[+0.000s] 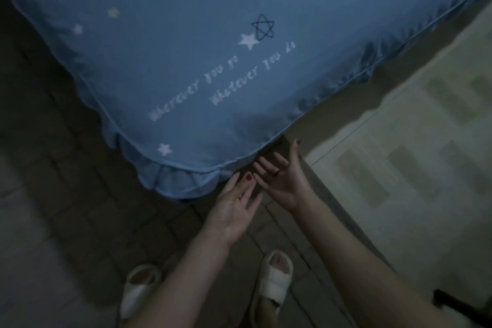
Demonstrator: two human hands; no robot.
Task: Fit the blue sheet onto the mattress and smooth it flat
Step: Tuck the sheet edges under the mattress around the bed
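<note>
The blue sheet (186,61), printed with white stars and lettering, covers the mattress and lies mostly flat. Its ruffled skirt (170,181) hangs over the near corner. My left hand (234,208) is just below that corner, fingers straight, fingertips close to the ruffle; whether they touch it is unclear. My right hand (282,178) is beside it to the right, palm up with fingers spread, holding nothing. Both hands sit off the sheet's top surface. The mattress itself is hidden under the sheet.
Dark tiled floor (53,194) lies left of and below the bed. A pale patterned floor area (426,154) runs along the right side. My feet in white slippers (274,279) stand near the corner. A dark object (458,303) shows at the lower right edge.
</note>
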